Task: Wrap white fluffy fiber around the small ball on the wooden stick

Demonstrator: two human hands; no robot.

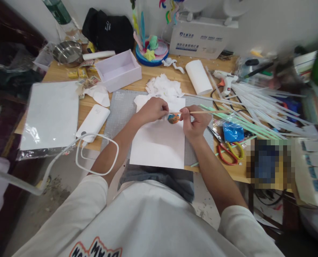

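My right hand (pixel 193 121) is closed round a thin wooden stick (pixel 209 112), whose left end reaches toward my left hand. My left hand (pixel 157 110) is closed too, its fingertips pinching something white that looks like tissue. Between the hands lies a small round orange and blue piece (pixel 173 118), close to the fingertips of both. Under the hands is a white sheet of paper (pixel 159 146) on a grey cutting mat (pixel 121 103). Crumpled white tissue (pixel 164 86) is heaped just beyond them.
Scissors (pixel 228 153), a glue gun (pixel 227 79) and many translucent sticks (pixel 261 103) lie on the right. A lilac box (pixel 118 71), a tissue roll (pixel 199 76) and a clay-decorated dish (pixel 152 53) stand behind. At left are a white power bank (pixel 93 123) and its looping cable (pixel 117 153).
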